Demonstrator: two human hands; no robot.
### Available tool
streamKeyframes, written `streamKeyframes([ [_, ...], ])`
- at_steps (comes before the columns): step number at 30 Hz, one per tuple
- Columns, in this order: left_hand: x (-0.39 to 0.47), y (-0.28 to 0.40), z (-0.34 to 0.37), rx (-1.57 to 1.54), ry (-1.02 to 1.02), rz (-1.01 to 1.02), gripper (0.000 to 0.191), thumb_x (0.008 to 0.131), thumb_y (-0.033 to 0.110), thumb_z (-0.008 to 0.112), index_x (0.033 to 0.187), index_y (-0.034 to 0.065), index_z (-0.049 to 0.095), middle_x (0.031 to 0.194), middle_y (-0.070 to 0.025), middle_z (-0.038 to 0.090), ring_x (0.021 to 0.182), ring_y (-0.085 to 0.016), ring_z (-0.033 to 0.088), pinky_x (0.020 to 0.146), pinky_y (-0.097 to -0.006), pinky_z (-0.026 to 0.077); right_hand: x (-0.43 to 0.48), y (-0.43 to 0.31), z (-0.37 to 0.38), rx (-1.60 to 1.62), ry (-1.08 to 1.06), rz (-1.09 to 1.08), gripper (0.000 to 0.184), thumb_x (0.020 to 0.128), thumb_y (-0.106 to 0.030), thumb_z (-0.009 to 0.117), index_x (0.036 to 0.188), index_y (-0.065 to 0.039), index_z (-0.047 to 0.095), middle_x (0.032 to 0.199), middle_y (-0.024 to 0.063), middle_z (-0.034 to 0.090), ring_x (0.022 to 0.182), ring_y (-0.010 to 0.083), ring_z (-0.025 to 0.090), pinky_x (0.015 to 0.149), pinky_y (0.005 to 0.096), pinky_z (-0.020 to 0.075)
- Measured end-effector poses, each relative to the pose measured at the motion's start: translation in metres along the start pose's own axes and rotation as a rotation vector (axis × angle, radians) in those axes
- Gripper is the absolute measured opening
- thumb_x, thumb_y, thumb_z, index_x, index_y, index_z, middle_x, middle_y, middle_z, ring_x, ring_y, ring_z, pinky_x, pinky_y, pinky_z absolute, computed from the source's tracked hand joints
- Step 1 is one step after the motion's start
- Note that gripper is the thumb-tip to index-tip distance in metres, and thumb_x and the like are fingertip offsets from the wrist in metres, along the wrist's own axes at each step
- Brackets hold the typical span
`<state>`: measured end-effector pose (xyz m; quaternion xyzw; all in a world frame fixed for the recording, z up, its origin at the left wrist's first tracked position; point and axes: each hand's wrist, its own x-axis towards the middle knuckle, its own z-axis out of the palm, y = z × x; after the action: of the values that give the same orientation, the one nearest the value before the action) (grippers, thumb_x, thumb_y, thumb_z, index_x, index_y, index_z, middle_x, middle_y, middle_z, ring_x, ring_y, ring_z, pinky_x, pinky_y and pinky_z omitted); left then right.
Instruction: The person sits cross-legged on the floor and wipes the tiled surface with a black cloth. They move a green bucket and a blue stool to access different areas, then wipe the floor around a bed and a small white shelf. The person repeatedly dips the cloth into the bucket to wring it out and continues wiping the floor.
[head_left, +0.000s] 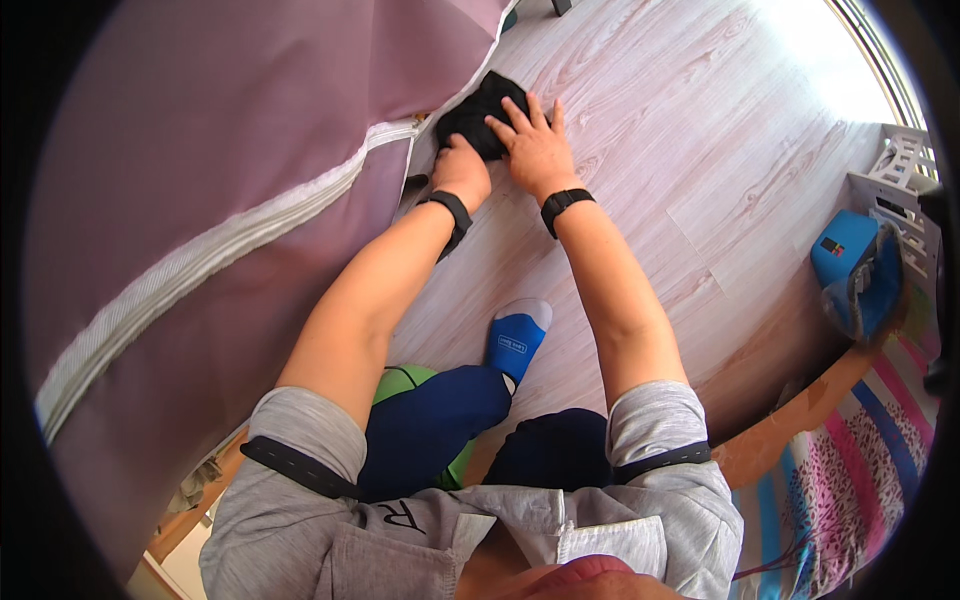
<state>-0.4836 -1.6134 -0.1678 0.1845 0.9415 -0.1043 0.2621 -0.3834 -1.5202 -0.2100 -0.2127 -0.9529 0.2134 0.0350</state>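
A black cloth item (476, 112), apparently a folded garment, lies on the wood-look floor beside the hem of a mauve fabric cover. My left hand (462, 174) is curled closed at its near left edge, pinching the fabric; the fingertips are partly hidden. Spread fingers of my right hand (536, 146) rest on the right side of the same cloth, palm down. Each wrist wears a black band.
The mauve cover (225, 150) with its white zipper (247, 225) fills the left side. To the right are a blue box (844, 244), a white rack (900, 161) and a bed with a striped sheet (847, 465). My blue-socked foot (517, 337) stands below the hands, near a green object (405, 381).
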Motion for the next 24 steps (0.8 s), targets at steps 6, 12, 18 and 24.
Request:
streamKeyframes([
  [6,-0.07,0.005,0.05,0.105,-0.122,0.046,0.072,0.094,0.015,0.068,0.146,-0.0157,0.028,0.131,-0.0328,0.06,0.12,-0.039,0.067,0.1,-0.0466,0.056,-0.079,0.014,-0.006,0.02,-0.022,-0.015,0.052,0.097,-0.019,0.055,0.146,-0.036,0.059,0.165,-0.0036,0.041,0.157,0.0359,0.025,0.126,0.0661,0.0074],
  [12,-0.137,0.074,0.087,0.123,-0.172,0.207,0.068,0.094,0.015,0.067,0.142,-0.0179,0.031,0.122,-0.0301,0.066,0.107,-0.036,0.073,0.091,-0.0437,0.061,-0.16,0.07,-0.042,0.013,-0.011,0.16,0.058,0.093,-0.007,0.054,0.142,-0.039,0.061,0.164,-0.0079,0.041,0.157,0.0382,0.022,0.126,0.0683,0.0049],
  [18,-0.208,0.148,0.114,0.245,-0.19,0.381,0.074,0.091,0.018,0.074,0.142,-0.0154,0.032,0.121,-0.0251,0.062,0.107,-0.032,0.073,0.088,-0.0365,0.062,-0.247,0.119,-0.079,-0.034,-0.041,0.399,0.062,0.093,-0.001,0.056,0.142,-0.038,0.061,0.166,-0.0064,0.038,0.156,0.0403,0.022,0.125,0.0682,0.0063],
  [24,-0.251,0.166,0.155,0.267,0.062,0.68,0.09,0.091,0.032,0.078,0.155,-0.0064,0.028,0.132,-0.0233,0.052,0.115,-0.033,0.06,0.096,-0.0394,0.055,-0.328,0.138,-0.083,-0.004,0.044,0.649,0.071,0.087,-0.008,0.07,0.148,-0.041,0.053,0.168,-0.0036,0.034,0.156,0.0425,0.022,0.125,0.0692,0.0087],
])
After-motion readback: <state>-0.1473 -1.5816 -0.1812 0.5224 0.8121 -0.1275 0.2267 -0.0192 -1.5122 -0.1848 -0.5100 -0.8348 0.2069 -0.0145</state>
